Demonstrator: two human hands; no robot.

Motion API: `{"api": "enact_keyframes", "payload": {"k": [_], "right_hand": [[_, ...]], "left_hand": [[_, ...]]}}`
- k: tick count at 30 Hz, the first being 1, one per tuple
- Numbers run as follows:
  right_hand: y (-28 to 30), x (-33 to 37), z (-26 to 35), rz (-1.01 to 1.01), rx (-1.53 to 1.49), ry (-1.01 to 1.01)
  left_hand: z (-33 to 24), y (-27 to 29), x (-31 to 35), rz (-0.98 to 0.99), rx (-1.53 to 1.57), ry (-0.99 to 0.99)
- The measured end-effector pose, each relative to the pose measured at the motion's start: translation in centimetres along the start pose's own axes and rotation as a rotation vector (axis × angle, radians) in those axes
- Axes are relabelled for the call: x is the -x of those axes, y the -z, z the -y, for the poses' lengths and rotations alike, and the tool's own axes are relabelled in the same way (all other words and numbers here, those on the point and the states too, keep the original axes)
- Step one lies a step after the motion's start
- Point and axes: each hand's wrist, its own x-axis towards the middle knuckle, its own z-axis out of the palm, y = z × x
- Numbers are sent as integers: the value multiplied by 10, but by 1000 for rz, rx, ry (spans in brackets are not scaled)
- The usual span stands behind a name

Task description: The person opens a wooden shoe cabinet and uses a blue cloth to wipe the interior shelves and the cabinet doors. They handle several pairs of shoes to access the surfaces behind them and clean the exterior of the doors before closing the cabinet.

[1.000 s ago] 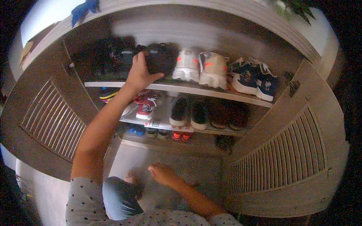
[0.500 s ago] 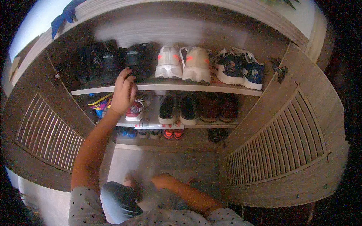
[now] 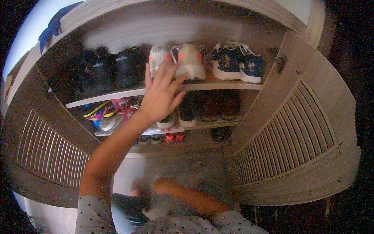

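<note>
My left hand (image 3: 161, 91) reaches up to the top shelf with its fingers spread. Its fingertips overlap a pair of white sneakers with orange marks (image 3: 189, 58); whether they touch, I cannot tell. Black shoes (image 3: 128, 64) stand left of the pair, and dark blue floral sneakers with white soles (image 3: 249, 68) stand to the right. My right hand (image 3: 164, 187) hangs low near my legs, away from the shelves. Motion and dim light smear its fingers. Part of the dark slip-on shoes (image 3: 187, 117) on the middle shelf is behind my left hand.
A wooden cabinet holds the top shelf (image 3: 222, 86) and lower ones. Slatted doors stand swung out at left (image 3: 50, 152) and right (image 3: 288, 136). Colourful shoes (image 3: 99, 111) and dark red shoes (image 3: 218, 107) sit on the middle shelf, small red shoes (image 3: 174, 137) below.
My left hand has moved right, from in front of the black shoes to the white sneakers, and its fingers have spread. The view has shifted slightly. My right hand stays low.
</note>
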Motion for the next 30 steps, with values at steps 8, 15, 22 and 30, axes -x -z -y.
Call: {"api": "enact_keyframes", "payload": {"k": [8,15,22,30], "right_hand": [[19,3,13,55,10,34],[62,32,30,70,-161,84],[32,26,18,-1,-26,15],[62,38,28,63,-44,35]], "left_hand": [[40,-23,-64,86,607,30],[73,-36,-86,347,801,66],[81,-28,-86,372,1022,274],[93,-42,-86,345,928,230]]}}
